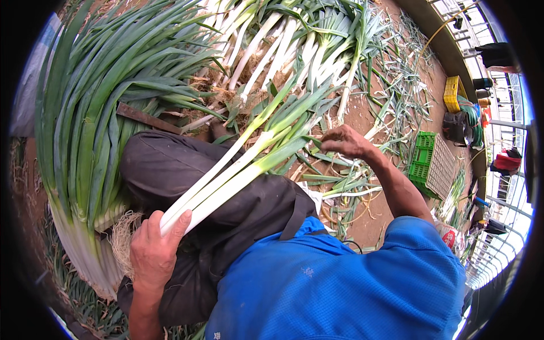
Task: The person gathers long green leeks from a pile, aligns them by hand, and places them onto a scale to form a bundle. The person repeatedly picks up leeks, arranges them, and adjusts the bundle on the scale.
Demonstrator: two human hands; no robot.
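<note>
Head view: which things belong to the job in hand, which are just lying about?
Likely the job:
- held stalks, in the left hand; right hand near their leaves
- leafy bundle at left
- loose stalks beyond the knees

Apparently lying about:
- leaf scraps on the ground
- green crate
- yellow crate

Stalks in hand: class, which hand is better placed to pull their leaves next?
Probably the right hand: it is close beside the leaves, while the left hand grips the stalks by their white ends.
</note>
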